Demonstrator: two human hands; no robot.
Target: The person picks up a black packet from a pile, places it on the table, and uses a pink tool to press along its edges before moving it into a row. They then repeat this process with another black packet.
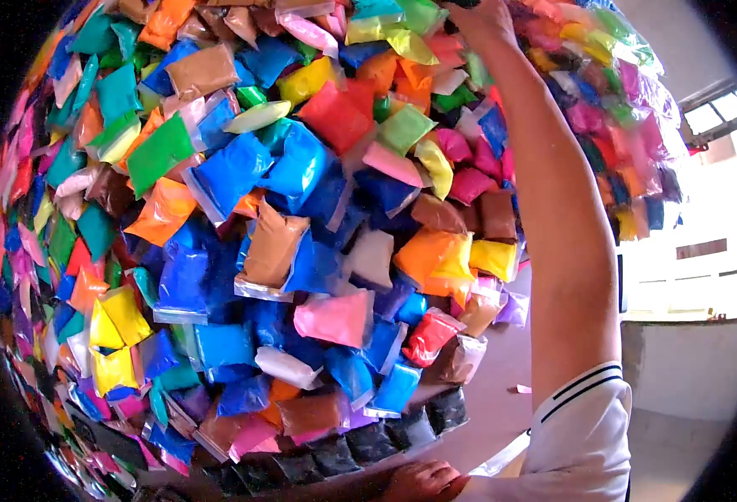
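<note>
My right arm reaches up across the view, and my right hand (pixel 484 23) is at the top edge, over the far side of a big heap of small clear bags. Its fingers are bent and partly cut off by the frame, beside something dark. My left hand (pixel 423 480) is low at the bottom edge with its fingers curled; what they hold, if anything, is hidden. Close to it runs a row of black packets (pixel 333 456) along the heap's near edge. The bags hold soft-looking coloured material, among them a blue packet (pixel 230 173), a brown packet (pixel 274 251) and a pink packet (pixel 333 319).
More bagged packets (pixel 611 109) are piled at the upper right. A pale table surface (pixel 502 368) shows beside the heap. A dark flat object (pixel 109 435) lies among packets at the lower left. Behind, at the right, are a low wall (pixel 686 368) and a bright window (pixel 716 113).
</note>
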